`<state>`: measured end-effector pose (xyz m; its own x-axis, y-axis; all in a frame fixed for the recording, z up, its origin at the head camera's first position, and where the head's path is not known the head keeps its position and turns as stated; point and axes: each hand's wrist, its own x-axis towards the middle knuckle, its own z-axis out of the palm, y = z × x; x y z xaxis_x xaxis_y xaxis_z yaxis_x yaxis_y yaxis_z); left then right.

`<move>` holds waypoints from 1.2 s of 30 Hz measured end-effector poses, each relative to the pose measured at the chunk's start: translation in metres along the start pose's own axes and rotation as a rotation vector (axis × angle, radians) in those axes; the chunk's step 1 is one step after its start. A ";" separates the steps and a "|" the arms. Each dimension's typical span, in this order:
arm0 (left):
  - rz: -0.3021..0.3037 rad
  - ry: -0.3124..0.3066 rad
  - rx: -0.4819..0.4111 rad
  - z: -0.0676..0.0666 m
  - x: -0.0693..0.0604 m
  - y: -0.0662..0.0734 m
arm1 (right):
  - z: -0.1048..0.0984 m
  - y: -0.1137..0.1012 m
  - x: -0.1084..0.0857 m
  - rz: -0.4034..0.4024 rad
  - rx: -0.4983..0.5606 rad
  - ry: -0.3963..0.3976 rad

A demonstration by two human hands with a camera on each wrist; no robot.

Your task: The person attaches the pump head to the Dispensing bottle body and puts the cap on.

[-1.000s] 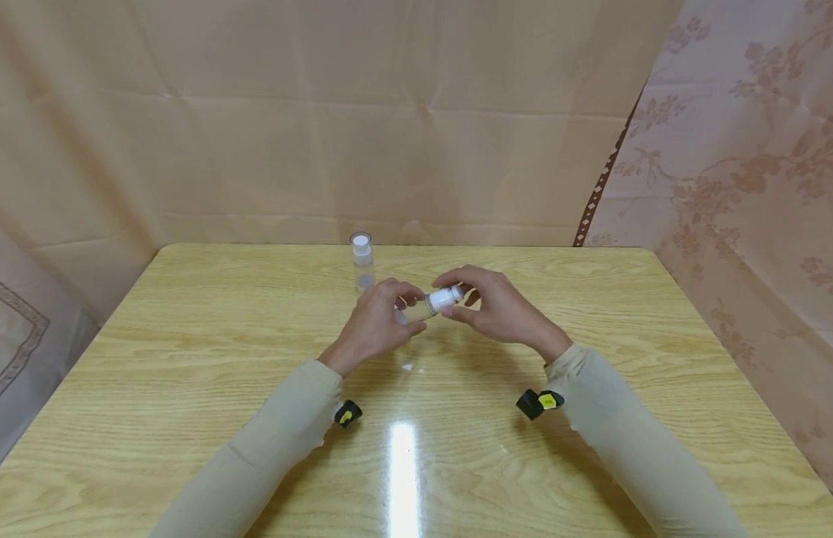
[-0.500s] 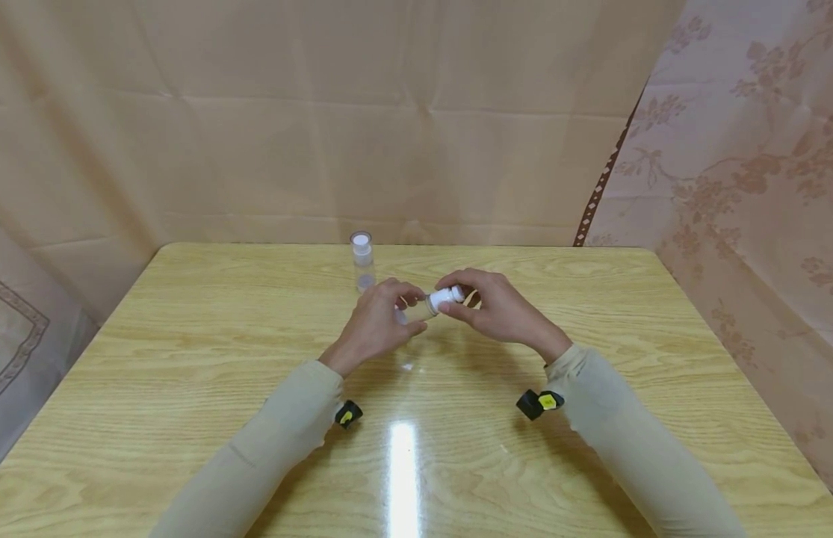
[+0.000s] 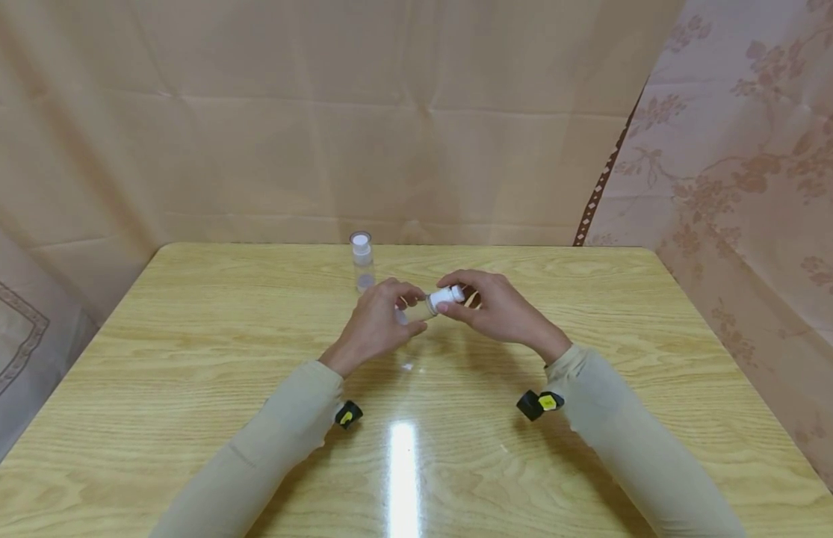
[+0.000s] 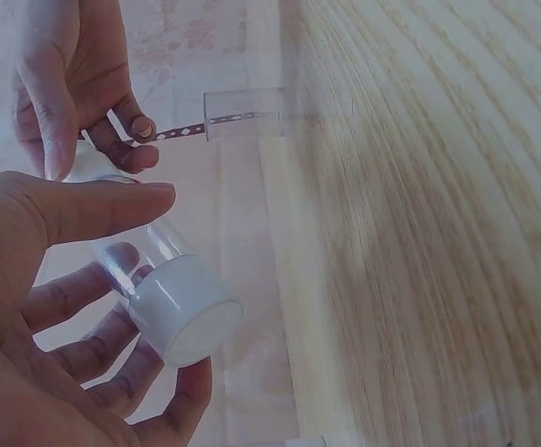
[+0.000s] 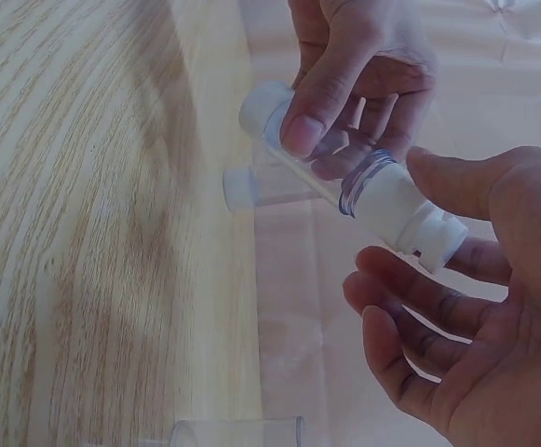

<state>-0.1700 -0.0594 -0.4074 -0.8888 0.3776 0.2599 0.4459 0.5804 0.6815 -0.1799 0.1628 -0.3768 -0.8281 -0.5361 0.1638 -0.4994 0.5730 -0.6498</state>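
My left hand (image 3: 374, 321) grips a small clear bottle by its transparent body (image 4: 163, 244); the white base (image 4: 184, 312) points toward lower right in the left wrist view. The bottle is tilted, off the table. At its other end my right hand (image 3: 506, 306) pinches the white pump top (image 3: 445, 298) between thumb and fingers. In the right wrist view, rings like screw threads (image 5: 367, 179) show between the clear body and the white top (image 5: 402, 209). Whether the top is fully seated, I cannot tell.
A second clear bottle (image 3: 363, 263) with a white pump stands upright on the wooden table (image 3: 187, 336), behind my left hand. One clear cylinder (image 4: 242, 114) stands beyond the held bottle in the left wrist view. Curtains hang behind and beside the table.
My right thumb has moved up onto the side of the white top, and the right fingers have shifted slightly. The left hand and the bottle have stayed in place.
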 end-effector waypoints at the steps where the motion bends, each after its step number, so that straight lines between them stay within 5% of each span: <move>1: -0.001 0.001 -0.002 0.000 0.000 0.000 | 0.000 0.000 0.000 -0.003 -0.002 0.002; 14: -0.004 0.002 -0.020 0.000 0.000 0.001 | 0.000 0.003 -0.002 -0.089 0.006 0.028; 36: -0.003 0.004 -0.013 0.000 0.000 0.003 | 0.001 0.004 -0.002 -0.046 0.008 0.003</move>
<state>-0.1684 -0.0581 -0.4054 -0.8905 0.3731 0.2606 0.4418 0.5719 0.6912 -0.1799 0.1654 -0.3799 -0.8051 -0.5599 0.1959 -0.5349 0.5425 -0.6477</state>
